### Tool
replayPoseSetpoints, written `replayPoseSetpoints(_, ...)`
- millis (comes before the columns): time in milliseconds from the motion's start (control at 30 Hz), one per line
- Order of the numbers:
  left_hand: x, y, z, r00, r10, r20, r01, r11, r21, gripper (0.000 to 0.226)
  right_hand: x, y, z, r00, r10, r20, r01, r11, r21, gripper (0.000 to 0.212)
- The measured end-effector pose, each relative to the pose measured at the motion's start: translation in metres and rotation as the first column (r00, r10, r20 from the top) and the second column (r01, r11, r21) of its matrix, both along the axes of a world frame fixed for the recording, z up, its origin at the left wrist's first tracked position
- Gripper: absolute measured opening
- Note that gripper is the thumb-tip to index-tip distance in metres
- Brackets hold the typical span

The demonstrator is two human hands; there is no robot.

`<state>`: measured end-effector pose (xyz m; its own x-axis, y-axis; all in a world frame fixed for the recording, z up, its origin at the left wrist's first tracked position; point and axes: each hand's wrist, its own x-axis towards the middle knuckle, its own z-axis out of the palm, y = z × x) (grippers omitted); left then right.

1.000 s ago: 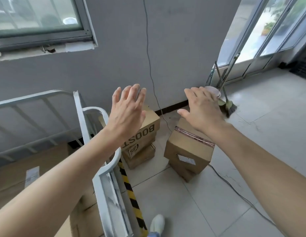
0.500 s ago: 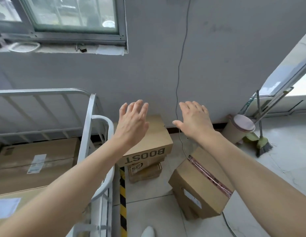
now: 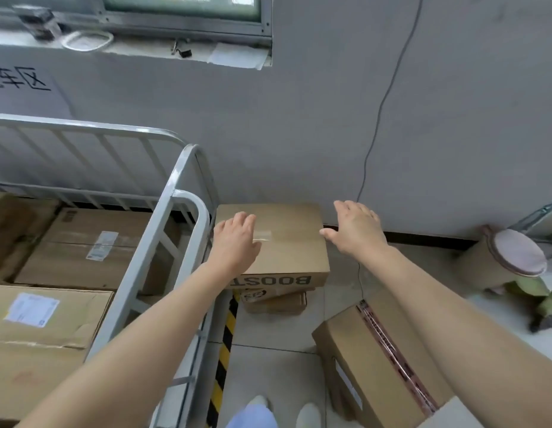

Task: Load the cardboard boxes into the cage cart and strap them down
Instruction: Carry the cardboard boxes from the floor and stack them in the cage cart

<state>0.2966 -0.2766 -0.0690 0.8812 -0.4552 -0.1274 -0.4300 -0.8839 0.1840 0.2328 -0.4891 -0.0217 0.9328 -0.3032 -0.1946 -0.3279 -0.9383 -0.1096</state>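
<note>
Going for the top box (image 3: 279, 242) of the stack by the wall, just right of the cart (image 3: 163, 230). Left hand (image 3: 237, 242) and right hand (image 3: 355, 230) both open-fingered, flanking it to grab the sides, I'd guess.

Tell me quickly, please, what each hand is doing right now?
Left hand: open, fingers spread over the top of the brown cardboard box printed BOOST, holding nothing.
Right hand: open beside that box's right edge, holding nothing.
</note>
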Motion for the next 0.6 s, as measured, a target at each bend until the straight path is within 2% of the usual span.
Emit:
replayPoseSetpoints(100, 0.011, -0.005, -0.024, 0.992, 0.104, -0.076, -0.104, 0.995, 0.003, 0.053, 0.012, -0.013, -0.026, 0.999, 0.000, -0.037, 0.003, 0.997, 0.075, 0.062)
replayPoseSetpoints(233, 0.034, -0.006, -0.055, 0.953, 0.231, -0.199, -0.229, 0.973, 0.032, 0.057, 0.034, -0.021, -0.066, 0.989, -0.057, -0.140, 0.096, 0.952, 0.290, 0.068)
replayPoseSetpoints(367, 0.073, -0.011, -0.093, 0.907, 0.321, -0.274, -0.320, 0.946, 0.050, 0.063, 0.066, -0.029, -0.107, 0.979, -0.079, -0.188, 0.138, 0.936, 0.323, 0.070)
replayPoseSetpoints(500, 0.115, -0.016, -0.134, 0.849, 0.435, -0.299, -0.413, 0.900, 0.138, 0.060, 0.104, -0.039, -0.149, 0.963, -0.130, -0.237, 0.209, 0.915, 0.345, 0.075)
replayPoseSetpoints(600, 0.138, -0.016, -0.163, 0.844, 0.478, -0.243, -0.427, 0.873, 0.236, 0.053, 0.125, -0.049, -0.185, 0.932, -0.218, -0.290, 0.329, 0.847, 0.418, 0.081)
